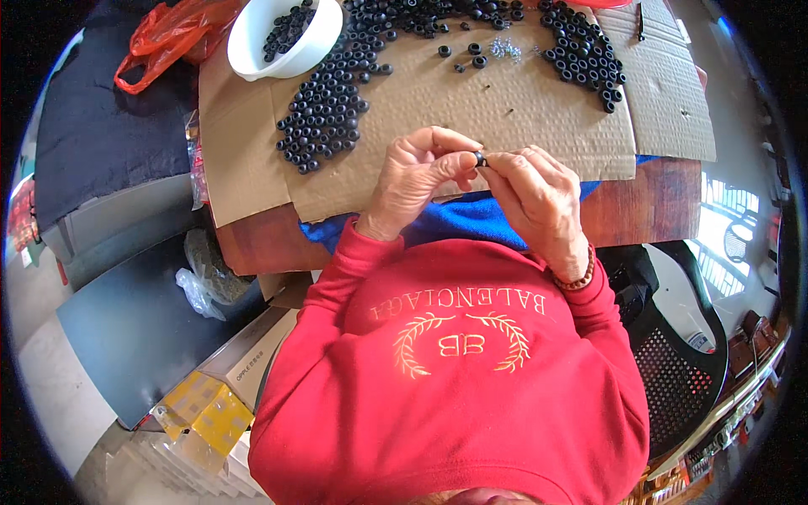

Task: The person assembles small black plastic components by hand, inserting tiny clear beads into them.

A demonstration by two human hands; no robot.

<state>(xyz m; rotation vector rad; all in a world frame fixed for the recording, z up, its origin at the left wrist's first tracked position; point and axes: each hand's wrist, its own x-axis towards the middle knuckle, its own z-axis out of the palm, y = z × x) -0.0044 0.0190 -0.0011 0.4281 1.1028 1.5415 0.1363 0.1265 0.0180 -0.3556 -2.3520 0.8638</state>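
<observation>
Over the near edge of the cardboard, both my hands meet at one small black round piece [481,158] with a shiny spot on it. My left hand [412,174] pinches it between thumb and forefinger. From the other side, the closed fingertips of my right hand [539,187] press against the same piece; whether they hold a second small part is hidden. Many similar black round pieces [324,114] with holes lie in a long cluster to the left, and another group [582,55] lies at the right. A few loose ones [479,61] sit near small shiny bits [505,49].
A white bowl [324,42] with black pieces stands at the far left of the cardboard sheet [404,109], beside a red plastic bag [168,38]. Blue cloth [467,220] hangs at the wooden table's [648,202] near edge. A black perforated chair [673,370] stands at the right.
</observation>
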